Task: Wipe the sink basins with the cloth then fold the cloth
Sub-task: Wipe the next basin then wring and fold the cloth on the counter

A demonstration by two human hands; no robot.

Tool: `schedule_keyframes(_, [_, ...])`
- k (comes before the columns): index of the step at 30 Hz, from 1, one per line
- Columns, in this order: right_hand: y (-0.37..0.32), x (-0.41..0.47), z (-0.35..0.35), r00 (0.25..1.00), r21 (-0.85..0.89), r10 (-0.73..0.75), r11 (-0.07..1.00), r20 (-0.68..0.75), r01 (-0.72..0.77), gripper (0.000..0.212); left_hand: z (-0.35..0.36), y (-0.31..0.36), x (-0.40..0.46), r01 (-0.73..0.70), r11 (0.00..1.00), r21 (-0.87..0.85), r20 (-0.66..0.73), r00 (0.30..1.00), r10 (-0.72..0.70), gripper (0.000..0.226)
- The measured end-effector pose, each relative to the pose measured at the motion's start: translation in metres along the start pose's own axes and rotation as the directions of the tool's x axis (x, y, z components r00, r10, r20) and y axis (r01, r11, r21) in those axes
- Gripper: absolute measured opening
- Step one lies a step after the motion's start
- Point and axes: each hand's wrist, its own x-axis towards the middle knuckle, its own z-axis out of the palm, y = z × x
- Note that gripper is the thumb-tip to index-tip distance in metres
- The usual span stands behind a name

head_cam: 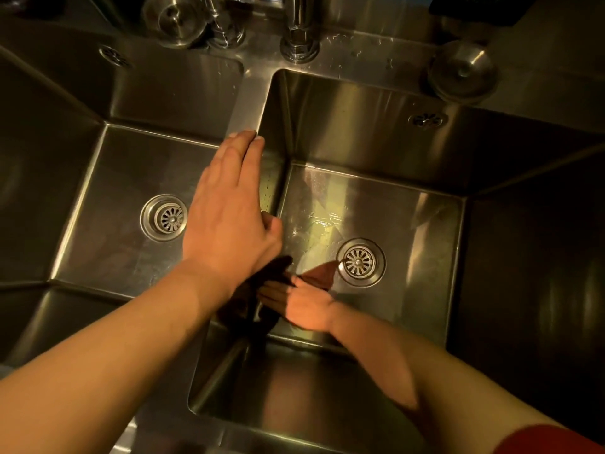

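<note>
A steel double sink fills the view. My right hand [302, 306] is down in the right basin [409, 224], pressed on a dark reddish-brown cloth [322, 275] that lies on the basin floor just left of the drain [360, 262]. Part of the cloth bunches in shadow against the basin's left wall. My left hand [229, 211] rests flat, fingers together, on the divider [248, 106] between the two basins and holds nothing. The left basin [108, 231] has its own drain [165, 217].
Two taps [299, 34] [226, 27] rise from the back ledge. A round steel drain stopper [463, 72] sits on the ledge at the back right, another [175, 21] at the back left. Water streaks shine on the right basin floor.
</note>
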Motion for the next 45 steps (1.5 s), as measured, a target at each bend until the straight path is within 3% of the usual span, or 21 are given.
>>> schedule_keyframes(2, [0.025,-0.003,-0.012,0.996,0.021,0.047,0.999,-0.079,-0.046,0.042,0.001,-0.001,0.001,-0.004,1.000,-0.007,-0.005,1.000,0.004,0.096])
schedule_keyframes(4, [0.060,-0.009,-0.015,0.956,0.088,0.214,0.976,-0.200,-0.200,0.039,0.001,-0.002,0.001,-0.003,1.000,-0.014,-0.007,1.000,0.003,0.095])
schedule_keyframes(6, [0.101,-0.025,-0.020,0.800,0.381,0.537,0.822,-0.267,-0.424,0.049,0.002,-0.003,0.001,-0.004,1.000,-0.014,-0.007,1.000,0.004,0.094])
schedule_keyframes(8, [0.140,-0.053,-0.019,0.611,0.587,0.759,0.606,-0.226,-0.536,0.049,0.002,-0.004,0.001,-0.007,1.000,-0.011,-0.005,1.000,0.007,0.094])
schedule_keyframes(9, [0.156,-0.071,-0.015,0.563,0.557,0.799,0.572,-0.211,-0.602,0.051,0.002,-0.004,0.001,-0.006,1.000,-0.009,-0.005,1.000,0.006,0.094])
schedule_keyframes(11, [0.170,-0.104,-0.002,0.572,0.454,0.810,0.562,-0.133,-0.691,0.058,0.002,-0.004,0.002,-0.006,1.000,0.001,0.001,1.000,0.006,0.094])
schedule_keyframes(12, [0.169,-0.120,0.011,0.542,0.447,0.836,0.518,-0.084,-0.730,0.061,0.002,-0.004,0.002,-0.006,1.000,0.006,0.004,1.000,0.006,0.095])
schedule_keyframes(15, [0.129,-0.168,0.051,0.311,0.485,0.949,0.253,0.043,-0.837,0.060,0.001,-0.004,0.002,-0.008,1.000,0.005,0.015,1.000,0.008,0.098])
schedule_keyframes(16, [0.111,-0.181,0.064,0.272,0.474,0.960,0.210,0.064,-0.855,0.058,0.001,-0.004,0.002,-0.007,1.000,0.003,0.018,1.000,0.007,0.098])
schedule_keyframes(19, [0.060,-0.190,0.083,0.278,0.407,0.946,0.191,0.166,-0.893,0.059,0.001,-0.003,0.002,0.000,1.000,0.011,0.011,1.000,0.000,0.099])
schedule_keyframes(26, [0.001,-0.153,0.044,0.191,0.305,0.882,0.057,0.432,-0.951,0.057,0.003,-0.004,0.001,-0.022,1.000,0.005,0.014,1.000,0.022,0.098])
schedule_keyframes(28, [0.004,-0.138,0.023,0.261,0.397,0.778,0.016,0.572,-0.918,0.053,0.002,-0.003,0.001,-0.015,1.000,0.000,0.029,0.999,0.015,0.099])
schedule_keyframes(31, [-0.006,-0.112,-0.024,0.456,0.634,0.519,-0.234,0.722,-0.737,0.037,-0.004,0.000,-0.001,0.001,1.000,-0.030,0.052,0.999,0.000,0.100])
schedule_keyframes(33, [-0.019,-0.094,-0.057,0.514,0.718,0.524,-0.329,0.679,-0.613,0.028,-0.008,0.001,-0.001,0.002,0.998,-0.055,0.048,0.999,0.001,0.101])
schedule_keyframes(36, [-0.034,-0.074,-0.099,0.521,0.805,0.617,-0.399,0.590,-0.440,0.025,-0.011,0.000,-0.002,0.017,0.997,-0.071,0.067,0.998,-0.012,0.101])
schedule_keyframes(40, [-0.039,-0.083,-0.153,0.491,0.873,0.722,-0.417,0.487,-0.252,0.016,-0.017,-0.001,-0.004,0.039,0.989,-0.145,0.122,0.992,-0.021,0.097])
schedule_keyframes(42, [-0.037,-0.095,-0.181,0.488,0.877,0.742,-0.464,0.460,-0.122,0.022,-0.021,-0.002,-0.004,0.042,0.983,-0.177,0.146,0.989,-0.016,0.095])
schedule_keyframes(45, [-0.032,-0.113,-0.221,0.480,0.910,0.779,-0.397,0.405,-0.123,0.033,-0.029,-0.007,-0.007,0.027,0.969,-0.245,0.164,0.986,0.014,0.097])
